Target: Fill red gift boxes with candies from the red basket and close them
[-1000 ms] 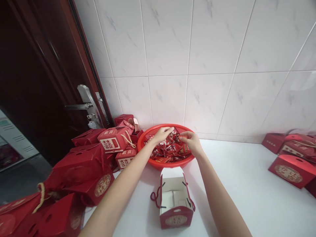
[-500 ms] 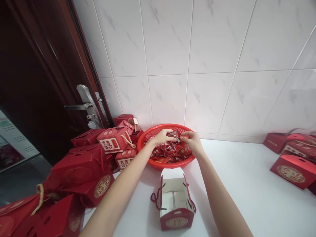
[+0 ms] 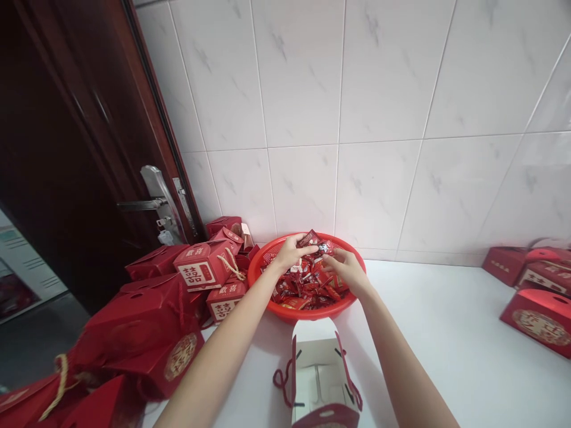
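Note:
A red plastic basket (image 3: 252, 268) full of small wrapped candies (image 3: 307, 288) stands against the tiled wall. Over its left half, my left hand (image 3: 291, 252) pinches a dark red wrapped candy (image 3: 309, 238). A shiny wrapper lies close to those fingertips; whether they grip it too is unclear. My right hand (image 3: 347, 268) is at the basket's right side, its fingers apart and bent toward the candies, with nothing visibly held. In front of the basket sits an open red gift box (image 3: 317, 375) with a white inside and dark red cord handles; its front edge is cut off below.
Closed red gift boxes (image 3: 134, 315) are piled on the left, some with rope handles. More red boxes (image 3: 539, 318) stand at the right on the white table (image 3: 428, 333). A dark wooden door (image 3: 102, 119) with a metal handle is at the left.
My right hand has let go of a red candy and spread its fingers. The left hand still holds its candy. The view has tilted slightly upward.

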A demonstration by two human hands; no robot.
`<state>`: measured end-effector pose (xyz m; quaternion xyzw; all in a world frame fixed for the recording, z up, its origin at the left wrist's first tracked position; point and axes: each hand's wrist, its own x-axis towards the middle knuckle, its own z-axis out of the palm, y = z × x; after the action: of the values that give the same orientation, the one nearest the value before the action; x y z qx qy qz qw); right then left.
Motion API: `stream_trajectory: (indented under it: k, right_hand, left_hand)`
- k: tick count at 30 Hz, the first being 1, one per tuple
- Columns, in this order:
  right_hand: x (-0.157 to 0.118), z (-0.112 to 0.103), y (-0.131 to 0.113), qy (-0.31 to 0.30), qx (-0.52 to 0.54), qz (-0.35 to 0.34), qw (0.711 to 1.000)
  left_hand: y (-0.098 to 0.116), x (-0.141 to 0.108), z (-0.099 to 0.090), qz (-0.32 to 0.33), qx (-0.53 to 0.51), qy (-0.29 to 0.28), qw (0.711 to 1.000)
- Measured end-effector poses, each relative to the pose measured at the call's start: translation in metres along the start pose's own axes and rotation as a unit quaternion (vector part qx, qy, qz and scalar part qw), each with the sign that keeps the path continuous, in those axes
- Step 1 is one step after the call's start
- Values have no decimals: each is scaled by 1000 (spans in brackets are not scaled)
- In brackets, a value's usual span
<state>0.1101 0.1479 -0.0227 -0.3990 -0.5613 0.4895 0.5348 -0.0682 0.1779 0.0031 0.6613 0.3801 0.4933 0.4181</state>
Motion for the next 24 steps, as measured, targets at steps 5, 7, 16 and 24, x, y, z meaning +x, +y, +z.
stream_trajectory:
  k: [5, 7, 16, 24]
  right_hand:
    - [0, -1, -3, -3, 26, -3, 1000]
    - [1, -1, -2, -4, 36, -5, 999]
    - [2, -2, 1, 19, 53, -18, 998]
    - [0, -2, -2, 17, 37, -21, 999]
  left_hand:
    - [-1, 1, 1, -11, -12, -22, 1000]
    - [-2, 1, 0, -9, -7, -25, 1000]
    - [-4, 0, -1, -6, 5, -48, 999]
    - [-2, -2, 1, -23, -30, -77, 996]
